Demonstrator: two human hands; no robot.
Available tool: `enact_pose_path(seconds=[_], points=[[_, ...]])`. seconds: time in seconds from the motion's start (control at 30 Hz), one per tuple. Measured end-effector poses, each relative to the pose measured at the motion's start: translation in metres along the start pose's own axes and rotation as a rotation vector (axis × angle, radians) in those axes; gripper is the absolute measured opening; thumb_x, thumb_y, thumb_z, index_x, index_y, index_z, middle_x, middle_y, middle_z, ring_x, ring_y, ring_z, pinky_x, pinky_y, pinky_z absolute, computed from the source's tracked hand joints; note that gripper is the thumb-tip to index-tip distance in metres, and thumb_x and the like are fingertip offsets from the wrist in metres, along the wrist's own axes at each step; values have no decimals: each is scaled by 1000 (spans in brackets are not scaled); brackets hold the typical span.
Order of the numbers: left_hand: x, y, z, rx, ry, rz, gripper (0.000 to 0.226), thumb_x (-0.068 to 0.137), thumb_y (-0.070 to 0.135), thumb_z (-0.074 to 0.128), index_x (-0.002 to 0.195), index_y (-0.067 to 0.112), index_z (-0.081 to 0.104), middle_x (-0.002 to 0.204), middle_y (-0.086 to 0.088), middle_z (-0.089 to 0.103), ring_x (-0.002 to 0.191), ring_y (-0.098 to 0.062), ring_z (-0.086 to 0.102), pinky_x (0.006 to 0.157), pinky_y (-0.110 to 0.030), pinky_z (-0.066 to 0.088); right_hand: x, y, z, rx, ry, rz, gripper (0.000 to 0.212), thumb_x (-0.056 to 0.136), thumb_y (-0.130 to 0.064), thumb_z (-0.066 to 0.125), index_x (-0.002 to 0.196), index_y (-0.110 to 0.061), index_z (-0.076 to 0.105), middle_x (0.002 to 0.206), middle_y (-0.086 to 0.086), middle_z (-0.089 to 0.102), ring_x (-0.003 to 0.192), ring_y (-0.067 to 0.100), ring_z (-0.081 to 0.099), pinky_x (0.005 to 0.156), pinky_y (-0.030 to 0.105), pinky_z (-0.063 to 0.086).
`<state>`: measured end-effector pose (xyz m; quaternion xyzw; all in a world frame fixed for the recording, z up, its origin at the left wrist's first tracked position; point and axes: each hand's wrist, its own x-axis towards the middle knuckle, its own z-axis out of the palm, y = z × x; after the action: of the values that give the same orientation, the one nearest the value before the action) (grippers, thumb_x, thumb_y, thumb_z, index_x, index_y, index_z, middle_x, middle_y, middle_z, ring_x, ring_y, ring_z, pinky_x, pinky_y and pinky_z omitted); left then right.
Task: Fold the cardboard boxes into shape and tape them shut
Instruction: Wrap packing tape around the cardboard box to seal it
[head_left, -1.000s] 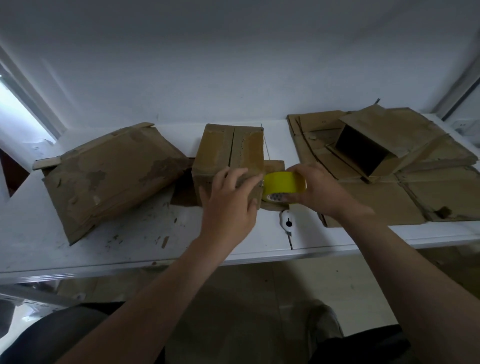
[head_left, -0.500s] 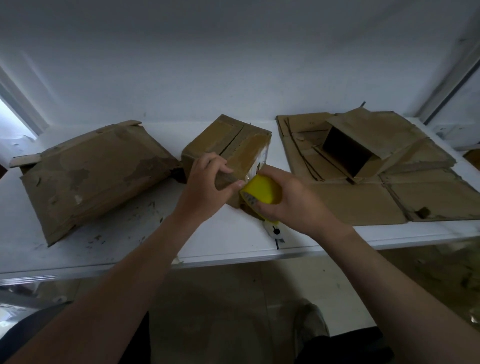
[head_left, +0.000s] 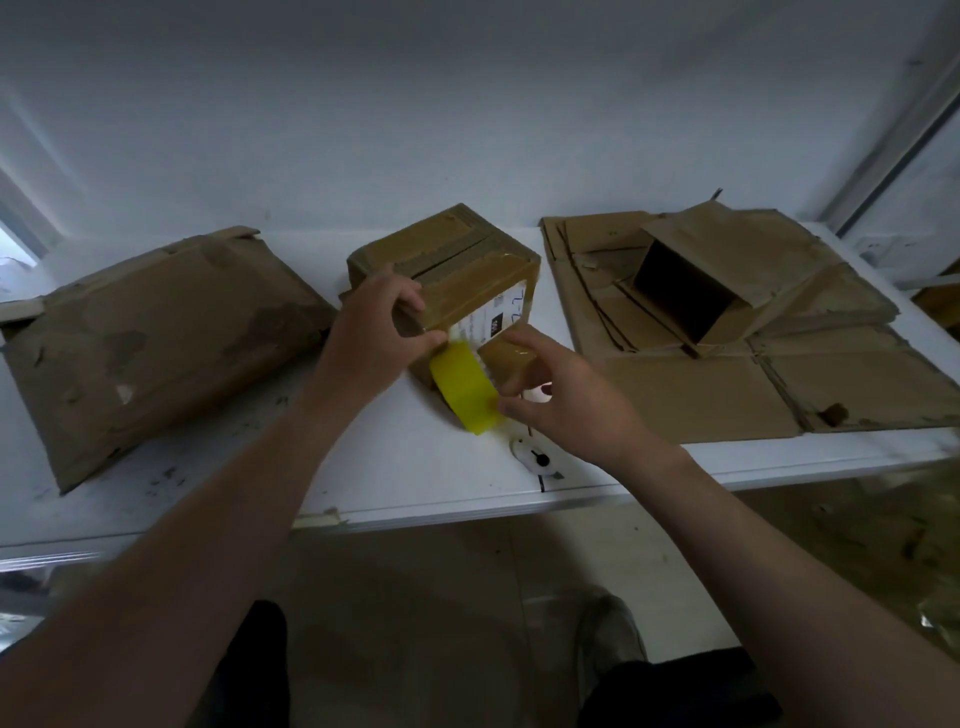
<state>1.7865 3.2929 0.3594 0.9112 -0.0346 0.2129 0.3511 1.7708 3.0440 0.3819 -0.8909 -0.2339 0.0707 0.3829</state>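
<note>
the small brown cardboard box (head_left: 447, 260) sits tilted at the middle of the white table (head_left: 415, 467), one corner turned toward the person. its near face carries a white paper label (head_left: 498, 318) with a dark block and a few dark strokes, too small to read. a glossy strip of clear tape runs over the top and down toward that label.

the left hand (head_left: 374, 332) reaches in from the lower left with a straight forearm and grips the box's near top edge, fingers curled on top and thumb pressed against the side below. the right hand (head_left: 566, 395) comes from the lower right and holds the yellow roll of tape (head_left: 465, 387), index finger arched over it and thumb on its near rim. the roll stands on edge just beside the box, below the label.

a large flattened brown cardboard sheet (head_left: 156, 338) lies to the left. on the right an open brown box (head_left: 701, 291) rests on a pile of flat cardboard (head_left: 701, 395). a small white piece with a black mark (head_left: 535, 460) lies near the table's front edge.
</note>
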Motion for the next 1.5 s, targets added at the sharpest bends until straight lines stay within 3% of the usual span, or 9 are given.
enact_pose_path(seconds=[0.1, 0.2, 0.37, 0.63, 0.77, 0.9, 1.1, 1.3, 1.5], points=[[2, -8, -12, 55, 30, -61, 35, 73, 28, 87, 98, 20, 63, 119, 3, 61, 108, -5, 50, 91, -31, 44, 5, 4, -2, -84, 15, -13, 30, 88, -20, 73, 113, -35, 68, 91, -16, 69, 82, -4, 62, 66, 6, 41], [0, -9, -19, 109, 59, -90, 39, 72, 35, 87, 102, 23, 65, 114, 6, 55, 112, -17, 52, 94, -36, 44, 11, 14, -10, -308, -10, 173, 5, 88, -35, 73, 92, -33, 75, 91, -11, 71, 76, 5, 63, 69, 26, 52], [-4, -7, -19, 46, 89, -308, 56, 72, 42, 86, 118, 27, 58, 121, -1, 58, 107, -23, 58, 91, -40, 49, 3, 31, 5, -518, -208, 354, 39, 70, -61, 80, 76, -22, 73, 70, -6, 68, 68, 14, 65, 66, 30, 55], [-20, 14, -20, -176, 64, -484, 44, 88, 33, 76, 125, 18, 57, 106, 10, 64, 95, -9, 59, 76, -28, 45, 5, 34, -3, -337, -267, 377, 33, 77, -51, 79, 66, -20, 72, 62, -7, 69, 63, 9, 66, 61, 28, 50], [-30, 20, -26, -307, 40, -616, 35, 93, 36, 68, 124, 23, 62, 105, 7, 65, 91, -10, 60, 74, -30, 48, 28, 23, -20, 20, 3, 253, 25, 87, -41, 77, 91, -17, 71, 104, -10, 67, 94, 4, 61, 69, 19, 40], [-28, 27, -20, -370, -39, -680, 42, 95, 35, 64, 135, 25, 54, 107, 13, 59, 95, -6, 57, 88, -37, 53, 65, 12, -18, 134, 191, 87, 26, 93, -43, 69, 94, -17, 76, 149, -5, 48, 135, 10, 42, 104, 30, 35], [-23, 28, -7, -374, -156, -698, 44, 99, 32, 59, 139, 24, 44, 105, 21, 56, 96, -3, 55, 94, -43, 50, 103, 21, -5, 341, 253, 166, 33, 93, -43, 68, 91, -11, 73, 155, -5, 46, 144, 13, 37, 116, 39, 29], [-27, 26, -9, -235, -147, -644, 17, 100, 25, 54, 117, 21, 53, 97, 8, 60, 89, -12, 59, 75, -35, 44, 100, 7, 16, 285, 308, 153, 28, 89, -52, 69, 68, -36, 60, 135, -8, 41, 107, -12, 46, 76, 4, 33], [-51, 33, -34, 11, -93, -426, 27, 103, 20, 44, 82, 8, 57, 74, -8, 59, 70, -21, 57, 65, -38, 42, 71, -11, 11, 275, 259, 144, 17, 89, -48, 70, 82, -33, 69, 120, -2, 43, 93, -22, 47, 67, 1, 39]])
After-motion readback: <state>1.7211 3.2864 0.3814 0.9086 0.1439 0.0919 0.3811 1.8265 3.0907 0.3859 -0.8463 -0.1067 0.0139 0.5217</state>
